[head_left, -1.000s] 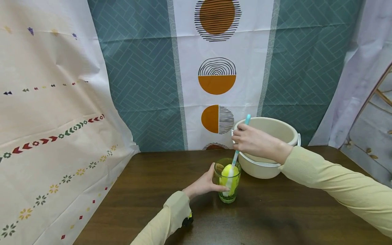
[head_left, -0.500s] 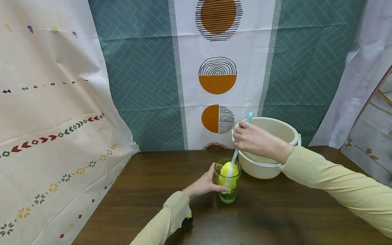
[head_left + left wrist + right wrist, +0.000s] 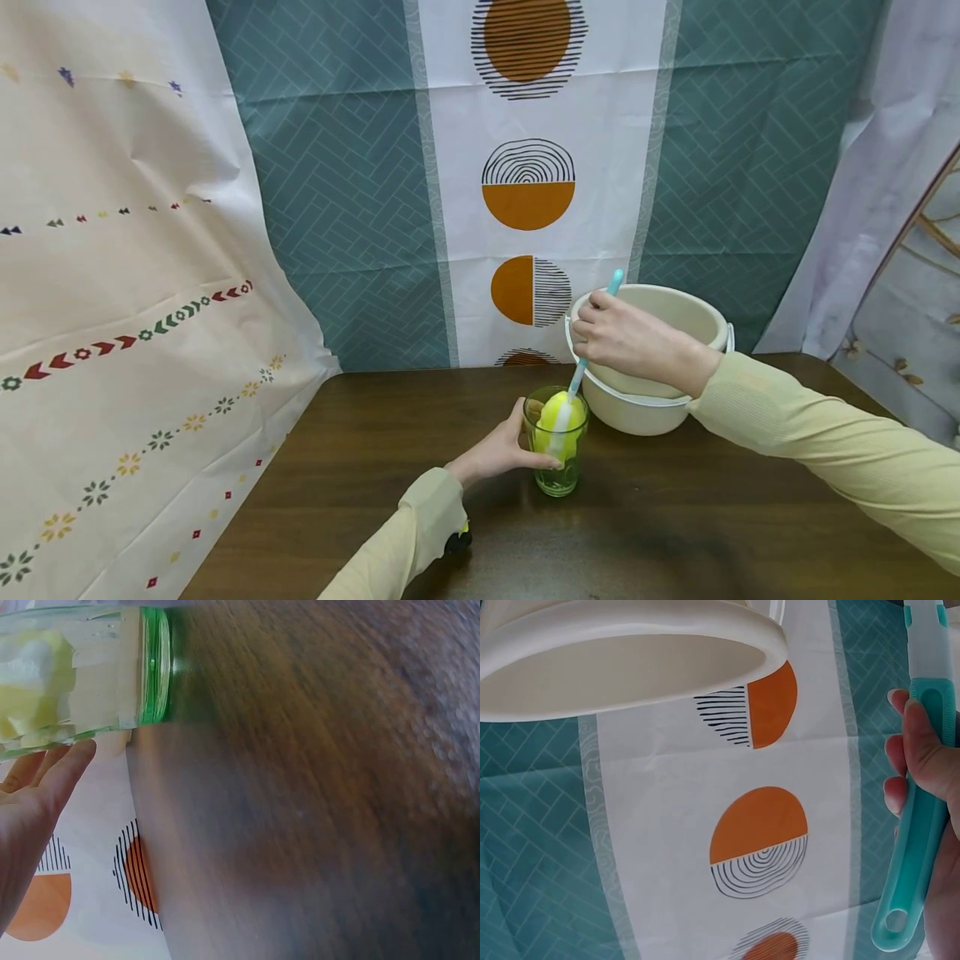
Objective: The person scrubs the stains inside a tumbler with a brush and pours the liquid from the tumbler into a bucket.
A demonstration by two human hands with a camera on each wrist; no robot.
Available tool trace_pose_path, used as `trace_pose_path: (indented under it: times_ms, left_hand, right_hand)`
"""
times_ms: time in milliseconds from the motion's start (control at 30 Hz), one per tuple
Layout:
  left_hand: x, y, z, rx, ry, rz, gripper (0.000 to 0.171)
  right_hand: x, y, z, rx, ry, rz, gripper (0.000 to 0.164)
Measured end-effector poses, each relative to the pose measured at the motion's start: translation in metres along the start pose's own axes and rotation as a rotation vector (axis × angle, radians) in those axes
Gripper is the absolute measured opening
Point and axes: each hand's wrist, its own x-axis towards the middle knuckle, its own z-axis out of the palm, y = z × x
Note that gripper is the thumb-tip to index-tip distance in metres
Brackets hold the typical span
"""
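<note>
In the head view my left hand grips a green-tinted drinking glass standing upright on the table, thumb in front and fingers around the far side. A sponge bottle brush is inside it, its yellow and white sponge head filling the upper part of the glass. My right hand holds the brush's teal handle above the rim, tilted up to the right. Fingers and thumb wrap that handle in the right wrist view. The left wrist view shows the glass base at the tabletop and fingertips against its side.
A cream bucket with a white bail handle stands just behind and right of the glass, under the right forearm. The brown wooden table ends at a patterned curtain. A light embroidered cloth hangs at the left.
My right hand has lifted slightly, drawing the brush up a little, so the sponge sits higher in the glass and the handle leans further right. The left hand and glass stay put.
</note>
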Motion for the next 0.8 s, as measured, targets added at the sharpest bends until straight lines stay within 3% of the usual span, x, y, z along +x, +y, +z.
trace_pose_path:
  times_ms: [200, 333, 433, 500, 800]
  left_hand:
    - [0.0, 0.0, 0.0, -0.009, -0.004, 0.026, 0.073]
    - [-0.003, 0.01, -0.001, -0.025, -0.017, 0.017, 0.071]
    - [-0.003, 0.009, -0.001, -0.026, -0.019, 0.002, 0.072]
    - [0.0, 0.0, 0.0, -0.022, -0.016, 0.001, 0.073]
    - [0.0, 0.001, 0.0, -0.019, -0.015, -0.015, 0.077]
  right_hand:
    - [0.0, 0.002, 0.001, 0.009, -0.001, -0.006, 0.009]
    - [0.0, 0.003, 0.0, 0.022, 0.006, -0.01, 0.009]
    - [0.0, 0.003, 0.0, 0.028, 0.01, -0.014, 0.01]
    - [0.0, 0.003, -0.001, 0.032, 0.01, -0.017, 0.01]
    - [0.003, 0.006, -0.009, 0.058, 0.024, -0.029, 0.01]
